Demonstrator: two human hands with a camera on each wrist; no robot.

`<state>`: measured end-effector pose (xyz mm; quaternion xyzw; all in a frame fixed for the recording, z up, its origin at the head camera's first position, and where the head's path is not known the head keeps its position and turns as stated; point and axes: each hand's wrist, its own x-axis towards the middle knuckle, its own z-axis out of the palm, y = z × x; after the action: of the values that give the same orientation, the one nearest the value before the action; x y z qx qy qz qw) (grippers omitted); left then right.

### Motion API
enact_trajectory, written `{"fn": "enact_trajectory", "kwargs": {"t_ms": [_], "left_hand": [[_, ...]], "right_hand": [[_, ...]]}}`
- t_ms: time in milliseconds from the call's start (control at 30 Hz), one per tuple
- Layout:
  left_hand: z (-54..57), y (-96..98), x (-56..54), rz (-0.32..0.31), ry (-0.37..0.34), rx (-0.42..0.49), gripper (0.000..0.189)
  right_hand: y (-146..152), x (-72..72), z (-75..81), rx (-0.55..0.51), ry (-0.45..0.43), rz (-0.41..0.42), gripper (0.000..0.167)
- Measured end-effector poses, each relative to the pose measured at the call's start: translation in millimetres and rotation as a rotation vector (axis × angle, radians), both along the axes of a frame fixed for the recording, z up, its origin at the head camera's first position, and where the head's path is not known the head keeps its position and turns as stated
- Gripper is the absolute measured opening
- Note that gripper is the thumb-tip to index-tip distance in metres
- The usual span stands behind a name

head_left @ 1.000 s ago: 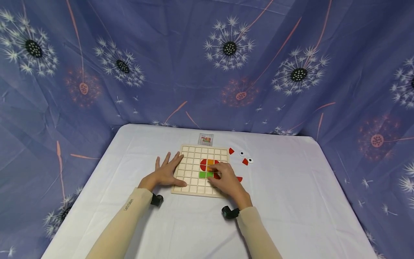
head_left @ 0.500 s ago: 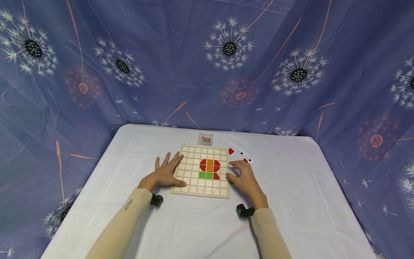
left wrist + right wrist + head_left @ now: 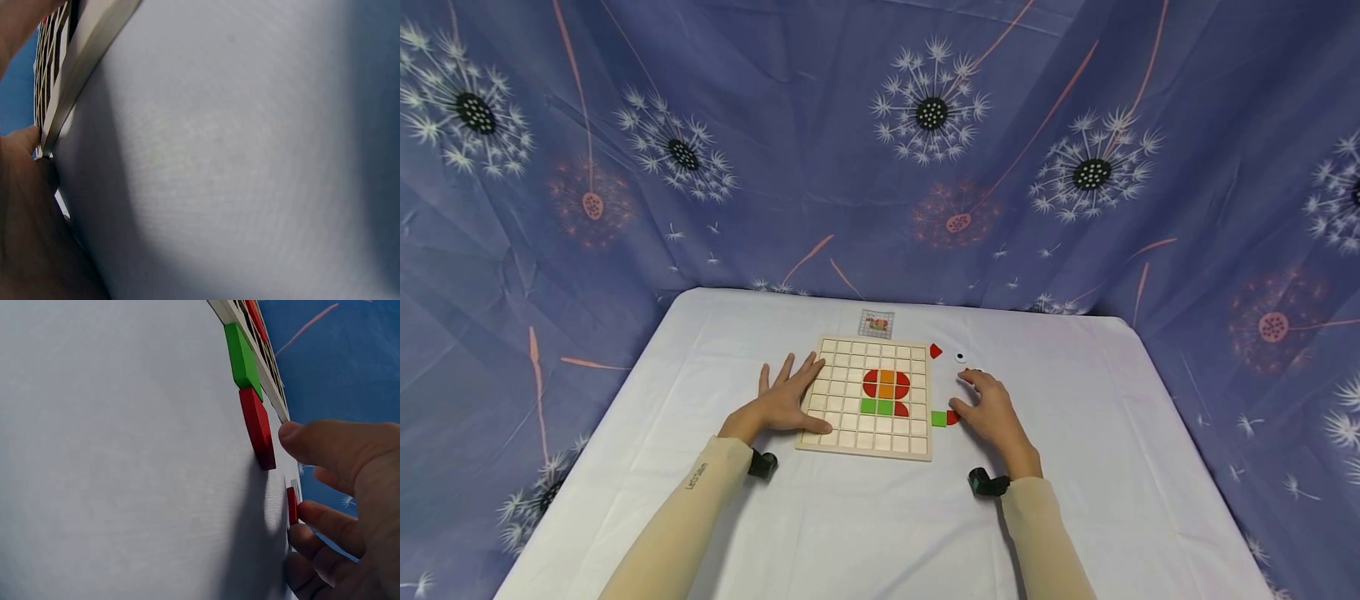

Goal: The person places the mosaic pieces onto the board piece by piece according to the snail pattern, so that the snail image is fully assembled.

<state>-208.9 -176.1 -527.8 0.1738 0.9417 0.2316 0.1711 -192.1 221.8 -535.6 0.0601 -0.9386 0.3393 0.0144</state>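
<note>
A white cloth (image 3: pixel 865 525) is covering the table before me, and a blue curtain (image 3: pixel 805 167) printed with dandelions is hanging behind it and along both sides. On the cloth the gridded wooden board (image 3: pixel 917 445) is lying flat, carrying red, orange and green tiles (image 3: pixel 886 384). My left hand (image 3: pixel 782 404) is resting spread over the board's left edge, grasping nothing. My right hand (image 3: pixel 996 412) is hovering right of the board, thumb and fingers parted, visibly holding nothing; whether a fingertip is touching the farther red piece (image 3: pixel 292 505), I cannot tell. A green block (image 3: pixel 938 419) is lying just beside the board, adjoining a red rounded block (image 3: pixel 952 417). A picture card (image 3: pixel 877 323) is lying beyond the far edge.
</note>
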Motion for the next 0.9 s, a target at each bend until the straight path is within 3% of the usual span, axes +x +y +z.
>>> {"fn": "enact_trajectory", "kwargs": {"t_ms": [567,900], "left_hand": [[-1.4,0.0,1.5,-0.002,0.005,-0.001,0.127],[-0.4,-0.4,1.1,0.001,0.003,0.000,0.128]], "right_hand": [[2,7.0,-5.6,-0.040,0.030,-0.036,0.042],[3,11.3,-4.8,-0.022,0.003,-0.033,0.046]]}}
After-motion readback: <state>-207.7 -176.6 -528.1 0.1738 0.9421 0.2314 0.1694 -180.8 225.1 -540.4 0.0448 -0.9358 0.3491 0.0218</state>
